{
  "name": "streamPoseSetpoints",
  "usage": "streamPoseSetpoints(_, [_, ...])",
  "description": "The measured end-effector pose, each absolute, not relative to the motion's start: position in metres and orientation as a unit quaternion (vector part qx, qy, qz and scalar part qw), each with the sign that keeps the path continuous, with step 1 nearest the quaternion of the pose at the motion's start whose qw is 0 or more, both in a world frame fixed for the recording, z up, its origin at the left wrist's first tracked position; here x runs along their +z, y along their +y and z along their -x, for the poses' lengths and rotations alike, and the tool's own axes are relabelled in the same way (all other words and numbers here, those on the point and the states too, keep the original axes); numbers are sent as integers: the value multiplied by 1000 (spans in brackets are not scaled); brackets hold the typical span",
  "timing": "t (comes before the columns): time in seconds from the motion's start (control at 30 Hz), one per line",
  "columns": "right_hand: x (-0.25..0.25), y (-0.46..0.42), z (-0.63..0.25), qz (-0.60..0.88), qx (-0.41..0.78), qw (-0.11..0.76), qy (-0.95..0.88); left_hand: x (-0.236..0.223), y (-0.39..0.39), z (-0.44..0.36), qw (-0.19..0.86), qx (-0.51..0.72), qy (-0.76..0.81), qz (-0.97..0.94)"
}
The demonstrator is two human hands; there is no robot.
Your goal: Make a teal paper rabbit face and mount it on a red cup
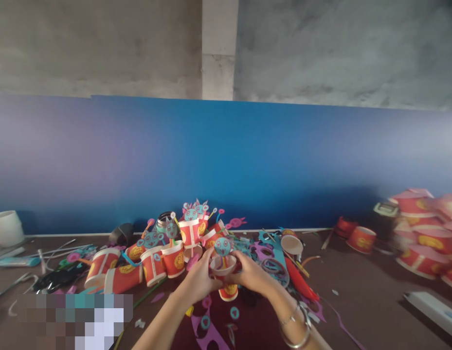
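Note:
My left hand [201,278] and my right hand [250,275] are wrapped round a red paper cup [228,292] from both sides, above the near middle of the table. Out of the cup's mouth stands a blue paper face cutout [223,246] with pink eyes. The fingers hide much of the cup's wall. Just beyond my left hand, several red and yellow paper cups [173,260] stand or lie in a cluster, some with similar faces and small paper discs. Purple paper scraps [207,335] and a small blue disc [234,312] lie below my wrists.
Stacked red cups [426,238] rise at the far right, with a white box [435,311] nearer. A long red object [300,279] and coloured scraps lie right of my hands. A white bucket [7,228] stands far left. A blue panel [226,160] borders the table's back.

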State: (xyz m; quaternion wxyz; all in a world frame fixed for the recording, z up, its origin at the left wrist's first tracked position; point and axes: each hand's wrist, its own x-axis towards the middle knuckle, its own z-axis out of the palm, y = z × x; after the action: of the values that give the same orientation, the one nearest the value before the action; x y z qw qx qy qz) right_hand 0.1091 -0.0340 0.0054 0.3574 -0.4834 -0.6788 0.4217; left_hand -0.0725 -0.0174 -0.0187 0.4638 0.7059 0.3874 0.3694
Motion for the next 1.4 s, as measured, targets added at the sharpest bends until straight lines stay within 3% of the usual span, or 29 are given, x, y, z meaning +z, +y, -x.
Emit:
streamPoseSetpoints(0.23, [13,-38,-109,498,422,341,-676,-27,-12,72,398,372,451,-707])
streamPoseSetpoints(0.43, [13,-38,-110,478,433,342,-683,-16,-15,67,529,414,373,-639])
streamPoseSetpoints(0.57, [11,-37,-113,453,425,350,-701,-3,-19,66,559,424,376,-605])
streamPoseSetpoints(1.0, [8,-40,-111,452,411,301,-732,-12,-16,61,448,467,458,-610])
streamPoseSetpoints(1.4, [15,-44,-111,466,395,276,-742,-15,-14,60,488,456,441,-599])
